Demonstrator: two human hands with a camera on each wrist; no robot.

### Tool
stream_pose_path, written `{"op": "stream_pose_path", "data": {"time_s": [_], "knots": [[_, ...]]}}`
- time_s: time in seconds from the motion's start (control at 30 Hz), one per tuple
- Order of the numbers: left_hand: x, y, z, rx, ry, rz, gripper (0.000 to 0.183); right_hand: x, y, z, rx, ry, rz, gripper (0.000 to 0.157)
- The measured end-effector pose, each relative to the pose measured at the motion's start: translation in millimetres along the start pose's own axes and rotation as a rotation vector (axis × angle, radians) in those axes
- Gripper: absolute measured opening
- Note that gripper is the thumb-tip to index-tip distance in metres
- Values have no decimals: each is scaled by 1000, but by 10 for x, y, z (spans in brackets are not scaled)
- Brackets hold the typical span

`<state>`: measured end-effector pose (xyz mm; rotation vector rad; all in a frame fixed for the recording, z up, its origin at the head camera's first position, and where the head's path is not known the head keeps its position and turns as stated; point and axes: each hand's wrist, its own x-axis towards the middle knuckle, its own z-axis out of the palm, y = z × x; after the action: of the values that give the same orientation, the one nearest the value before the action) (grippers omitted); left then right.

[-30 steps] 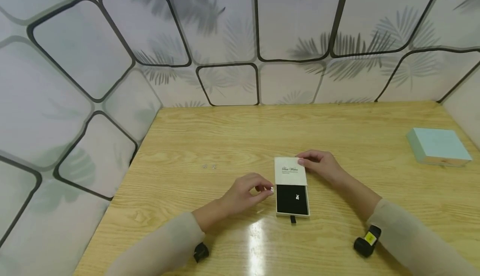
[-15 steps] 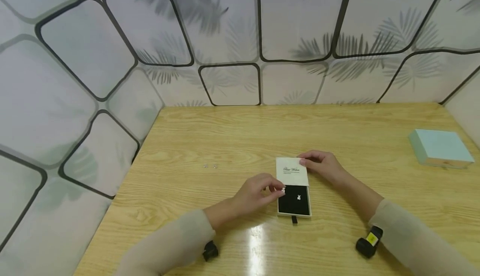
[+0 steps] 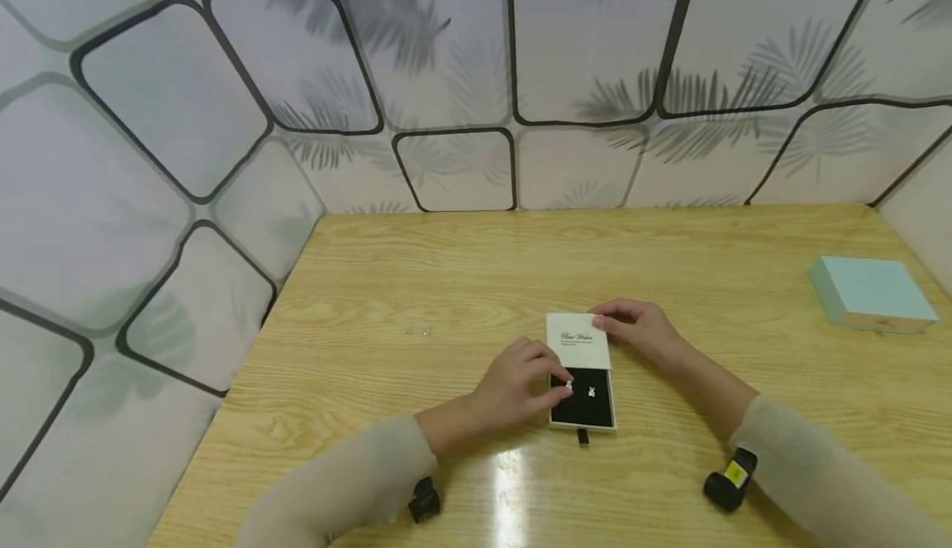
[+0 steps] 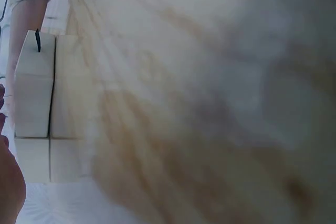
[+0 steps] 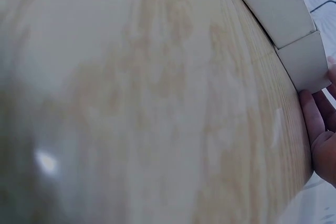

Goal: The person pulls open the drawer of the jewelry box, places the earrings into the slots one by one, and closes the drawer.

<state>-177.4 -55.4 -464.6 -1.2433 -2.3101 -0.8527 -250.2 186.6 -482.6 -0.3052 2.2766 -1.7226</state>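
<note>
A white jewelry box (image 3: 578, 341) lettered "Best Wishes" lies on the table, its drawer pulled out toward me. The drawer has a black pad (image 3: 580, 412) and a black ribbon tab (image 3: 583, 438). Over the pad's left part, my left hand (image 3: 513, 387) pinches a small silvery earring (image 3: 569, 383) between thumb and finger. In the left wrist view a thin pin (image 4: 8, 96) shows between the fingertips. A second earring (image 3: 592, 392) sits on the right of the pad. My right hand (image 3: 643, 329) holds the cover's far right corner, fingers against its end in the right wrist view.
Two tiny clear pieces (image 3: 426, 331) lie on the wooden table (image 3: 476, 267), left of the box. A light blue box (image 3: 878, 283) stands at the far right. Patterned wall covering (image 3: 446, 168) borders the back and left.
My left hand has moved right with the earring, from beside the drawer to over the black pad. The right hand keeps its hold on the jewelry box.
</note>
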Motion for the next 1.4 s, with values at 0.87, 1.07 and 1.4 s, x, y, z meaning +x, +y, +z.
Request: {"op": "stream_pose_path", "data": {"time_s": [0.87,1.07,1.4], "knots": [[-135,159,128,-251,-6,-322,11,4,21,24,-15,9,17,39],[-114,222,117,-356,-17,-540,11,-13,16,25,-21,22,-3,37],[-97,229,117,-398,-51,-676,10,-7,14,23,-15,21,-13,37]]}}
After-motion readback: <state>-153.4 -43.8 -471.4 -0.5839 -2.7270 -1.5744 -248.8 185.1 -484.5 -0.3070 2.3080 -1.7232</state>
